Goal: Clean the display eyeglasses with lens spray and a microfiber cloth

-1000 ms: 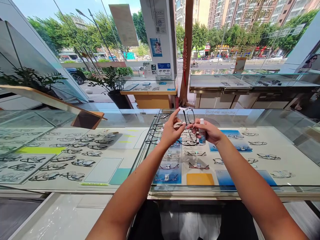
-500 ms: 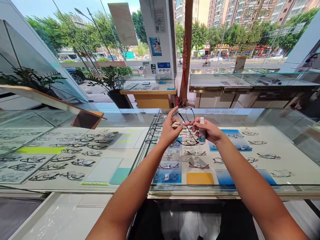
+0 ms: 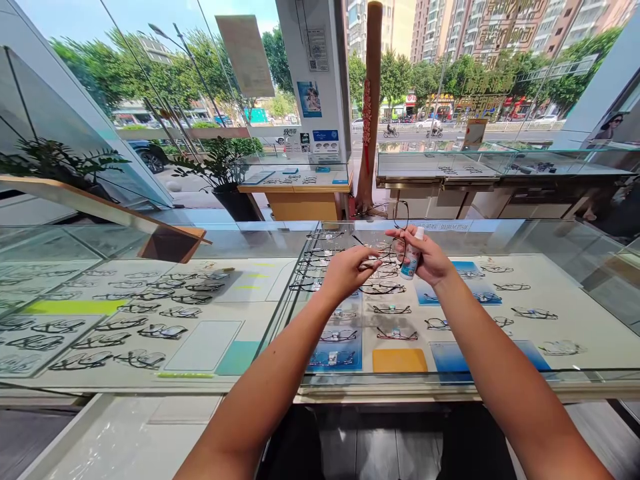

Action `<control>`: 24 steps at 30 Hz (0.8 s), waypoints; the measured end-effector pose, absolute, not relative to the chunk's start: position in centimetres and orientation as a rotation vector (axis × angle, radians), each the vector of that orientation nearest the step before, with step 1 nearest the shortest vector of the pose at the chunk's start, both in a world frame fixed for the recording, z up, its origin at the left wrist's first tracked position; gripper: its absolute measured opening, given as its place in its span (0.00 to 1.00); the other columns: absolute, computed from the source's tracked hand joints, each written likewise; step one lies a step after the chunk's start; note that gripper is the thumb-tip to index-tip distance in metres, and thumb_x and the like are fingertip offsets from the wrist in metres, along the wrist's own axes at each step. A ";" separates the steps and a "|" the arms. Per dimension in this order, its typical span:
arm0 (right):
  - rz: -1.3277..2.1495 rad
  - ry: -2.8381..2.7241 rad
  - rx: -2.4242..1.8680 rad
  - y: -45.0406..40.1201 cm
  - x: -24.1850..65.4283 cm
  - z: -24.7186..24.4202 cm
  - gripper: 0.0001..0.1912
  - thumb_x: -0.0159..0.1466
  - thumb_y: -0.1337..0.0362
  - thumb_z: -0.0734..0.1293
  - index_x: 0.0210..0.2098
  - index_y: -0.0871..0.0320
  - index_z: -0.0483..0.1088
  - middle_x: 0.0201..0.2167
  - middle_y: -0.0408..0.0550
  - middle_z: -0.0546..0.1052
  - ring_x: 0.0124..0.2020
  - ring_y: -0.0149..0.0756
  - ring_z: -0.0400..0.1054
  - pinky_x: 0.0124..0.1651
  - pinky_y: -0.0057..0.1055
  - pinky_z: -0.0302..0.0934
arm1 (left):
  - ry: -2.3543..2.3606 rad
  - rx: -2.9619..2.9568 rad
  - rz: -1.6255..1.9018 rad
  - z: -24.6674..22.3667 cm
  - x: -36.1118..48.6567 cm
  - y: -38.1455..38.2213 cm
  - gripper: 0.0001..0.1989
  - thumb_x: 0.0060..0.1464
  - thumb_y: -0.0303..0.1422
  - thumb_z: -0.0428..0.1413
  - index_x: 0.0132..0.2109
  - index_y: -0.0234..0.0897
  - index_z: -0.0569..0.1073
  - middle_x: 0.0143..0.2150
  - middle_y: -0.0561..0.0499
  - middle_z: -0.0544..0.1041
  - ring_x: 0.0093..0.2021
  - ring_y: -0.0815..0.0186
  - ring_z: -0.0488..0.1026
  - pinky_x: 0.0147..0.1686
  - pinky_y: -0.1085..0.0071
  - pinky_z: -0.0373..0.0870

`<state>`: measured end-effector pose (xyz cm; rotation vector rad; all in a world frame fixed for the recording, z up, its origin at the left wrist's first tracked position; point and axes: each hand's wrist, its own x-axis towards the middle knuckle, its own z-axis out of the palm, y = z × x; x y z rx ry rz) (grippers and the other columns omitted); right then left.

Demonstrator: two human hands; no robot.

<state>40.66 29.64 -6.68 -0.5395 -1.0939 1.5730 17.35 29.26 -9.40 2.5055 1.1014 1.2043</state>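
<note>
My right hand point(image 3: 434, 261) is closed around a small white spray bottle point(image 3: 410, 263) with a blue and red label, tilted in the grip. The same hand also holds a pair of thin dark-framed eyeglasses point(image 3: 407, 213), turned on end, with one lens above the fingers and the other beside the bottle. Just left of the glasses is my left hand point(image 3: 345, 272), its fingers bent together over a small whitish cloth, mostly hidden by them. Both hands are above the glass display counter point(image 3: 470, 373), where rows of eyeglasses lie inside.
A mustard-yellow cloth point(image 3: 399, 361) and blue cards point(image 3: 493, 355) lie in the case. On the left, another glass case holds more frames, with a wood-edged mirror or board point(image 3: 173, 243) over it. Ahead stand a potted plant point(image 3: 235, 197), a wooden post point(image 3: 369, 120) and further display cases.
The left hand has dropped lower and its raised index finger has folded down. The right hand has shifted slightly right, tilting the bottle and turning the eyeglasses.
</note>
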 end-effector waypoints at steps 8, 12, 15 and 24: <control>1.409 -1.007 -0.549 29.5 41.0 -6.0 0.23 0.53 0.51 0.84 0.35 0.51 0.69 0.44 0.45 0.82 0.31 0.32 0.62 0.24 0.30 0.53 | 1.040 2.205 1.279 -8.7 17.7 28.5 0.18 0.63 0.40 0.62 0.57 0.42 0.77 0.38 0.51 0.78 0.35 0.64 0.74 0.37 0.68 0.67; 1.365 -1.014 -0.534 29.4 41.5 -5.6 0.22 0.55 0.51 0.83 0.34 0.50 0.68 0.44 0.44 0.81 0.30 0.32 0.60 0.24 0.31 0.52 | 0.922 1.761 1.355 -8.3 17.4 29.4 0.21 0.51 0.29 0.55 0.54 0.41 0.70 0.40 0.51 0.72 0.35 0.65 0.69 0.34 0.69 0.68; 1.357 -1.043 -0.535 29.1 41.5 -5.3 0.21 0.55 0.51 0.83 0.34 0.50 0.70 0.46 0.45 0.81 0.30 0.32 0.60 0.24 0.30 0.52 | 0.938 1.484 1.327 -7.9 17.2 29.9 0.13 0.49 0.28 0.52 0.44 0.41 0.68 0.36 0.52 0.70 0.30 0.66 0.65 0.29 0.70 0.64; 1.287 -1.198 -0.661 28.2 40.5 -5.0 0.20 0.56 0.50 0.82 0.34 0.52 0.72 0.42 0.48 0.83 0.28 0.30 0.60 0.25 0.31 0.57 | 0.731 1.311 1.121 -6.6 17.6 28.4 0.18 0.59 0.44 0.62 0.50 0.39 0.74 0.36 0.50 0.77 0.32 0.67 0.73 0.28 0.72 0.67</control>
